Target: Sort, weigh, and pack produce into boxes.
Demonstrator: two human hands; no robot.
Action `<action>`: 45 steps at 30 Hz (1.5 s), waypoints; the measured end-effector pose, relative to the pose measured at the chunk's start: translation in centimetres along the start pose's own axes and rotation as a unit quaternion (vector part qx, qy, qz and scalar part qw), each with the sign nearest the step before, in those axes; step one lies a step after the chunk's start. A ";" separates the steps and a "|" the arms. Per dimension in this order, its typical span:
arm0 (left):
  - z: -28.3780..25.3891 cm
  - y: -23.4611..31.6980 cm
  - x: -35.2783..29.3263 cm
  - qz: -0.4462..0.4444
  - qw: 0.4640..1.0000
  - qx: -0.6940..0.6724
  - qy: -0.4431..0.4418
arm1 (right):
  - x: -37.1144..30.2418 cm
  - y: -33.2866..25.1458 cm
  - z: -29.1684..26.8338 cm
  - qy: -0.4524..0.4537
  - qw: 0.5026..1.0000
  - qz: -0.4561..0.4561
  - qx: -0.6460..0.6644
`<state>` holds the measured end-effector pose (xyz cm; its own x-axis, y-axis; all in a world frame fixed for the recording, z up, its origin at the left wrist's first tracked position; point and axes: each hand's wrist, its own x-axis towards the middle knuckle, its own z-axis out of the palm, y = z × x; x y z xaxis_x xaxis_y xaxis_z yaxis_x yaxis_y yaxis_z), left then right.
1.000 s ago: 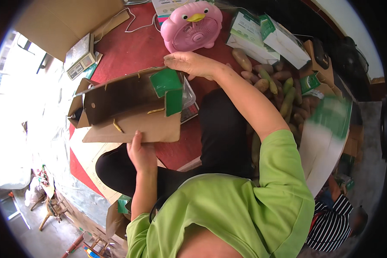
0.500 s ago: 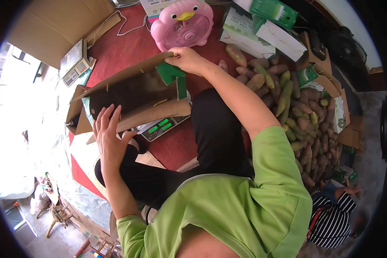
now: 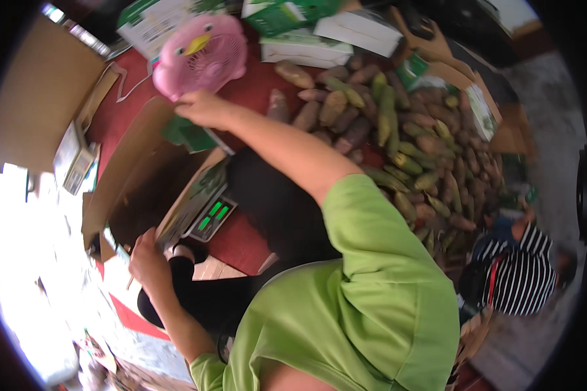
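Observation:
An open cardboard box (image 3: 127, 150) with a dark inside lies at a slant before me. Its near side rests over a digital scale (image 3: 214, 219) with lit green displays. At the box's far right corner, my right hand (image 3: 205, 109) is closed on the rim, just above a green flap (image 3: 188, 135). My left hand (image 3: 149, 260) grips the near left edge of the same box, its fingers bent over the rim and partly blurred. My black-trousered legs are beside the scale.
A pink bird-shaped fan (image 3: 202, 57) stands beyond the box. To the right lies a big heap of brown and green tubers (image 3: 430, 143), with white-green cartons (image 3: 306, 49) behind it. A person in a striped shirt (image 3: 522, 274) is at the far right. Another scale (image 3: 73, 156) sits left.
My left hand has gone from open fingers beside the box to gripping its near edge. The view has turned, and the box now stands more steeply slanted. My right hand keeps its hold.

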<state>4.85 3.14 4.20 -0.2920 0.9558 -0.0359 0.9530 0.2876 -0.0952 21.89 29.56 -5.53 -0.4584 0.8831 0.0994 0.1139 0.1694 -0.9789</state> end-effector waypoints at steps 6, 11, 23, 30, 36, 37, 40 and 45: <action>0.9 0.7 1.2 0.011 0.999 0.024 0.040 | -6.5 1.6 -5.5 0.087 0.994 0.026 0.052; 1.1 -0.4 0.8 -0.002 0.999 0.024 0.046 | -17.0 6.4 -12.2 0.198 0.962 0.174 0.071; 1.6 -3.4 1.5 0.071 0.983 -0.165 0.036 | -52.4 21.6 -23.6 0.387 0.668 0.537 -0.338; 2.3 -5.9 0.2 0.027 0.986 -0.147 0.075 | -45.1 23.0 -12.6 0.312 0.760 0.498 -0.277; 2.7 -5.4 0.2 -0.011 0.991 -0.109 0.075 | -41.7 22.5 -13.1 0.317 0.788 0.470 -0.239; 2.8 -5.5 0.1 -0.007 0.992 -0.099 0.081 | -41.5 22.5 -13.7 0.336 0.776 0.473 -0.249; 3.1 -5.6 0.2 -0.008 0.992 -0.087 0.091 | -41.5 22.6 -15.6 0.367 0.751 0.483 -0.262; 2.9 -5.3 0.1 -0.015 0.993 -0.075 0.090 | -40.6 23.4 -17.1 0.285 0.734 0.557 -0.265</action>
<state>-0.48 1.53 1.82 -0.3137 0.9384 0.1447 0.9495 0.3087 0.0560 58.28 5.11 -29.42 0.6050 0.6171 -0.5032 0.5347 -0.7831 -0.3175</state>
